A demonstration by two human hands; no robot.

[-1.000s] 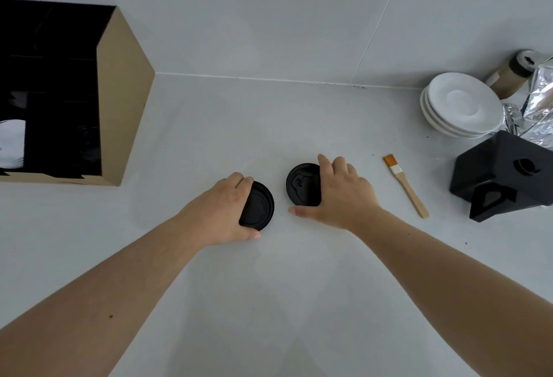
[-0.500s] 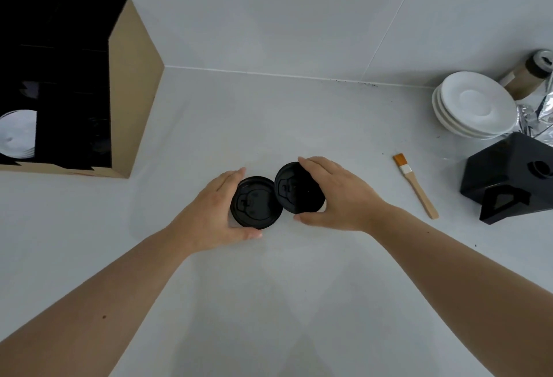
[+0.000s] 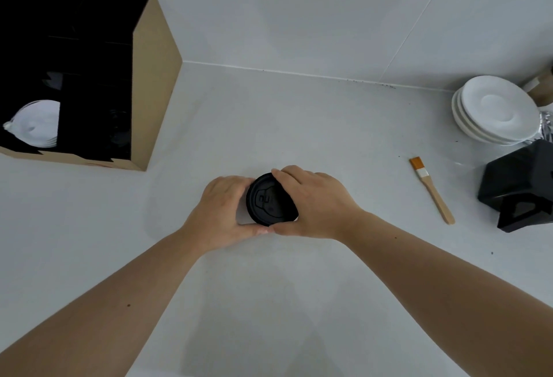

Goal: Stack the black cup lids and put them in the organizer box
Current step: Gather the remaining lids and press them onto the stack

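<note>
Two black cup lids (image 3: 269, 199) now sit one on top of the other, so only the top lid's face shows, held just above the white counter. My left hand (image 3: 223, 212) cups the stack from the left. From the right, my right hand (image 3: 317, 203) grips it with fingers over the far rim and thumb below. The thumbs touch under the lids. The organizer box (image 3: 157, 86), cardboard outside and black inside, stands at the far left with its open compartments facing up; white lids lie in one left compartment.
A stack of white saucers (image 3: 496, 110) sits at the far right by the wall. A small brush (image 3: 432, 189) with orange bristles lies right of my hands. A black angular box (image 3: 520, 185) stands at the right edge, with foil behind it.
The two lids, held side by side half a second ago, have come together into one stack between my hands. Both hands closed in toward each other.
</note>
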